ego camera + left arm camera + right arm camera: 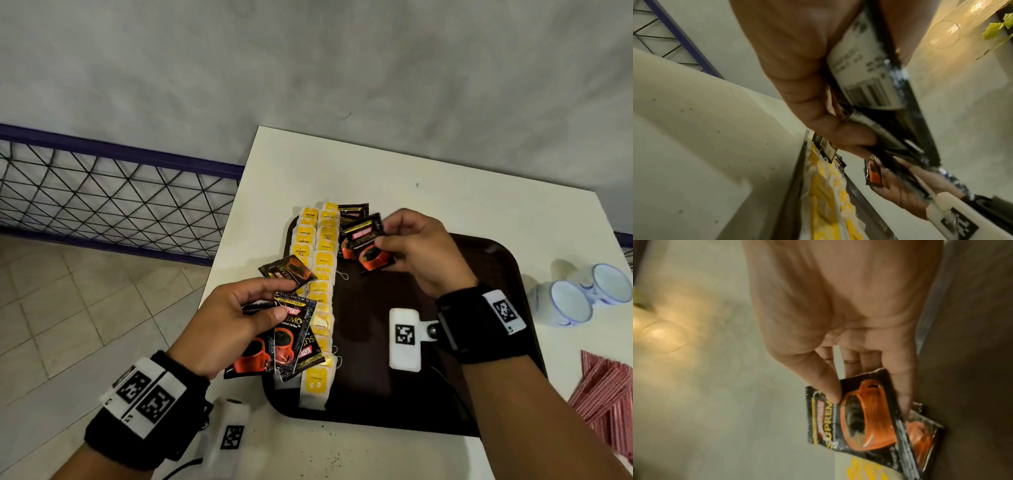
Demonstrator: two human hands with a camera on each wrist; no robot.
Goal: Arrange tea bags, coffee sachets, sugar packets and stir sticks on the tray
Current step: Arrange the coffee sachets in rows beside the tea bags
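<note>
Head view: dark tray [496,274] sits on a white counter [428,178]. Two rows of yellow tea bags [323,260] run along the tray's left edge, long axis away from the person. Left hand [236,322] hovers over the near end of the rows, grip closed on a fan of black coffee sachets [291,335]; thumb on top, sachets splaying down and right, one more poking up toward the far side. Right hand [418,253] is over the tray's far left part, grip pinching a single sachet [371,253] by its right edge, its top tilted away and left. A few sachets [354,212] lie on the tray just beyond it, beside the tea bags. Two white cups [582,294] and red-striped packets [609,394] lie right of the tray.

Left wrist view: fingers [838,134] curl round the sachets' barcode backs [869,81]; tea bags [824,194] below.

Right wrist view: thumb [828,386] presses the printed face of the sachet [859,418], fingers behind; a second sachet [920,434] lies just beneath.
</note>
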